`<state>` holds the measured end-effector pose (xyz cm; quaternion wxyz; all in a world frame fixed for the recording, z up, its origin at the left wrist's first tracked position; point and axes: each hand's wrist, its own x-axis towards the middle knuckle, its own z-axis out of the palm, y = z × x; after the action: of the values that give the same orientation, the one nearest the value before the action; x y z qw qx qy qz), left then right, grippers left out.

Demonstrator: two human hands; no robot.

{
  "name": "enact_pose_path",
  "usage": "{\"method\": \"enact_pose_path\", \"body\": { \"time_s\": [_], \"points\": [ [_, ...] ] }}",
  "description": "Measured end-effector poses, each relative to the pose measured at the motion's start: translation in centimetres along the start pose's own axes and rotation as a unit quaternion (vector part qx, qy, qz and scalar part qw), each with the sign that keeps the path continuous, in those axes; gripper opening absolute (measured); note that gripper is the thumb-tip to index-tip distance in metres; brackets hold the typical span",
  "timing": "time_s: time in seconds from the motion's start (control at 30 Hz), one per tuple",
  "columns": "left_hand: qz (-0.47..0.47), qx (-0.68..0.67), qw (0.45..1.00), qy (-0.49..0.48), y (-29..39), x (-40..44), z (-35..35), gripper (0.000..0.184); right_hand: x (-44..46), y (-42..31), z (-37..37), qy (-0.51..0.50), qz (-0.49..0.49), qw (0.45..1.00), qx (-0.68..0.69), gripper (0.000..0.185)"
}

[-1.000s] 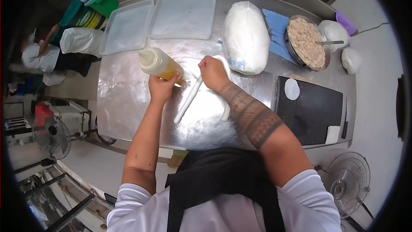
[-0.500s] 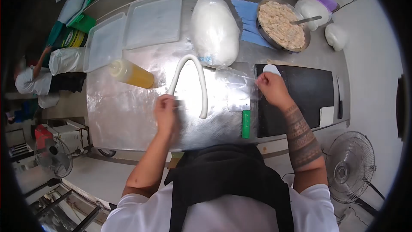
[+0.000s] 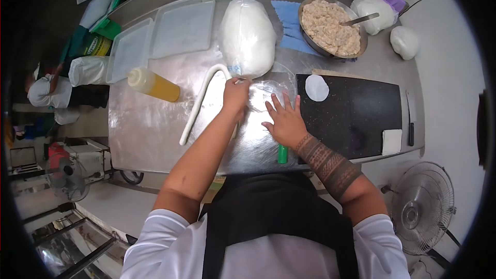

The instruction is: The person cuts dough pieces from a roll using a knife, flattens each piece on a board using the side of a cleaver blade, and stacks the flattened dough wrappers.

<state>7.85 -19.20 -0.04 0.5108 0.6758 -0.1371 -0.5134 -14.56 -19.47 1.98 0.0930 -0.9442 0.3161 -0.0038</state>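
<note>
Obs. at stainless-steel tabletop (image 3: 142,137): person in white short-sleeved top and black apron (image 3: 281,212), both hands over work area. White, rope-shaped, dough-like strip (image 3: 197,107) lies on tabletop ctr.-left, bent in inverted U; its rt. leg is largely hidden by left hand (image 3: 236,97) and forearm. Left hand sits at L edge of thin, clear plastic sheet (image 3: 262,89), just below white, bulging plastic bag (image 3: 248,36); fingers seen mostly from the back, so cannot tell if they grip the sheet. Right hand (image 3: 285,119), forearm patterned dark, is palm down w/ fingers spread wide, fingertips at R part of sheet; nothing seen gripped. Green handle (image 3: 282,155) projects below R wrist; remainder of tool unclear. Immed. R: black rectangular board (image 3: 356,119) bearing thin white disc (image 3: 316,88) and, at lower R corner, folded white square (image 3: 391,142). Black-handled knife (image 3: 411,133) lies beyond board's R edge. L of strip: clear squeeze bottle w/ yellow liquid (image 3: 160,88), on its side in view, apart from strip. Rear L: two translucent plastic trays (image 3: 183,31), side by side. Rear R: round metal bowl (image 3: 363,44) of pale, chunky mixture (image 3: 330,26), metal utensil in it, partly on blue cloth (image 3: 289,23).
</note>
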Motion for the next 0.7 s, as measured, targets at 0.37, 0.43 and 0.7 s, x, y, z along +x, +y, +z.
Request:
{"method": "enact_pose_path", "body": {
  "time_s": [0.37, 0.43, 0.7],
  "points": [
    [-0.188, -0.391, 0.900, -0.036, 6.0, 3.7, 0.8, 0.081, 9.4, 2.4, 0.5, -0.064, -0.026, 0.997, -0.016, 0.071],
    [-0.198, -0.385, 0.901, -0.033, 7.3, 3.4, 0.8, 0.084, 11.6, 2.6, -0.5, -0.097, -0.014, 0.995, -0.025, 0.069],
    [-0.177, -0.389, 0.903, -0.032, 7.3, 4.8, 0.7, 0.084, 17.2, 4.5, 2.8, 0.023, 0.019, 0.998, 0.047, 0.057]
  ]
}}
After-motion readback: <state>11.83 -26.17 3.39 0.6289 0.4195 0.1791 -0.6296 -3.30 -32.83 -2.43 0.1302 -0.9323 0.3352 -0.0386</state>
